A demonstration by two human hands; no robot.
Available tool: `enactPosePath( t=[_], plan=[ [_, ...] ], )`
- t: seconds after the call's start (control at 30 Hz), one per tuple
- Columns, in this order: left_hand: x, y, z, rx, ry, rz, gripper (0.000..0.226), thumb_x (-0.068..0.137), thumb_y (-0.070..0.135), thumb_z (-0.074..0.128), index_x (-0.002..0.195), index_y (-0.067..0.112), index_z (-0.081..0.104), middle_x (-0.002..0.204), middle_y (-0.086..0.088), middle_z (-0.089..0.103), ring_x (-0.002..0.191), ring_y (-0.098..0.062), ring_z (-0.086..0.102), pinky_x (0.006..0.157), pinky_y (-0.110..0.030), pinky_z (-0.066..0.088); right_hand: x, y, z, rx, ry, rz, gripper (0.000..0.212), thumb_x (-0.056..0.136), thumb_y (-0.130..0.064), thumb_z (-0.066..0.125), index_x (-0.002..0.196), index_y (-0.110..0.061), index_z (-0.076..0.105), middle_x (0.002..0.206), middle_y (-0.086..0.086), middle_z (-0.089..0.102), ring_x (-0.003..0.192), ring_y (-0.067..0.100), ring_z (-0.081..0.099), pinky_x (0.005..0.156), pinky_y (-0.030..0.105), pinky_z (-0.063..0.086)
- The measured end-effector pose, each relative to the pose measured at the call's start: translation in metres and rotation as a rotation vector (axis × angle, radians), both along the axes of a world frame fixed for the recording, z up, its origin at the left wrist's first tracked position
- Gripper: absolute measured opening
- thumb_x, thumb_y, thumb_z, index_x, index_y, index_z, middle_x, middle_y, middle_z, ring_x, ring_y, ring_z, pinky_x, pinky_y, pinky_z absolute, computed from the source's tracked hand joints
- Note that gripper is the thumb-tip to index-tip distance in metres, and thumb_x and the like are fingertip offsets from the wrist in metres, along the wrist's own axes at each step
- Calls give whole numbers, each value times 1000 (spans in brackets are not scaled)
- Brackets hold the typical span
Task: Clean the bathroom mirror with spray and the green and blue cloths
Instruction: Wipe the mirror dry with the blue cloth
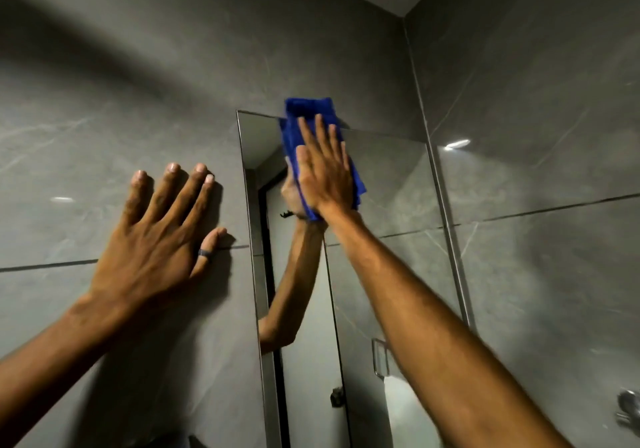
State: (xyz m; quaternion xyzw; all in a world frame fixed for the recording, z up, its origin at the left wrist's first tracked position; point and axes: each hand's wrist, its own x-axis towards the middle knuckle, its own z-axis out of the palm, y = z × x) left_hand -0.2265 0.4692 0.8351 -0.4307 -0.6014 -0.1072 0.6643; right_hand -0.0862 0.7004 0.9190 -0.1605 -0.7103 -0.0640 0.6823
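Two hands up. Right hand (323, 174) lies flat, fingers together, pressing the blue cloth (311, 112) on the mirror (388, 184) at its top edge, cloth overlapping onto the wall (138, 84). Left hand (156, 236) flat on wall beside mirror's left edge, fingers spread, ring (204, 253) on thumb. No readable writing. Mirror's bottom cut off; reflected fitting, maybe a paper holder, is dim.

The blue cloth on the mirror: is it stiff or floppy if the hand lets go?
Probably floppy: the blue cloth is folded and bunches under the flat right hand. Likely light, and apt to slide down the smooth mirror if released.
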Motion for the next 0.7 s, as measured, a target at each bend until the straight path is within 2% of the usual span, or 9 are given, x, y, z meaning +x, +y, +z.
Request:
enactPosePath(
  t=[0.1,0.2,0.27,0.37,0.47,0.57,0.7],
  plan=[
    [1,1,0,17,6,25,81,97,55,24,159,5,29,169,-19,22,158,-39,17,127,-63,15,41,65,10,-178,98,-16,57,103,-43,14,158,-30,13,169,0,12,156,21,9,127,48,12],
    [-2,2,1,23,27,56,81,97,56,24,159,5,30,168,-19,24,158,-39,18,127,-64,17,84,131,1,-311,168,-29,55,106,-42,18,159,-28,13,169,2,10,156,24,8,127,47,10],
    [-5,3,1,23,46,68,81,97,56,24,159,5,30,168,-19,24,158,-40,19,126,-64,17,107,167,-23,-387,218,-50,54,107,-38,23,159,-24,15,168,7,13,156,27,12,126,47,11],
    [-7,6,0,29,54,66,80,97,55,25,160,6,29,169,-17,23,159,-39,17,127,-63,15,124,190,-88,-436,292,-15,52,107,-28,30,158,-19,21,167,9,20,153,28,22,124,48,22],
    [-10,6,0,34,62,59,80,99,56,23,161,6,26,171,-16,20,160,-38,15,128,-63,12,118,180,-161,-441,343,-47,51,105,-24,33,156,-19,29,163,13,30,147,34,36,118,50,34],
    [-11,7,-1,30,53,39,79,101,57,18,163,8,22,172,-14,18,161,-37,12,128,-62,10,91,138,-190,-404,343,-34,49,104,-27,34,152,-22,35,155,17,43,133,36,52,106,44,43],
    [-8,5,-3,4,7,24,78,102,56,19,163,8,21,172,-14,16,161,-37,8,129,-62,7,35,43,-168,-177,266,64,47,101,-24,39,147,-13,45,153,18,46,142,31,44,116,44,38]
  ],
)
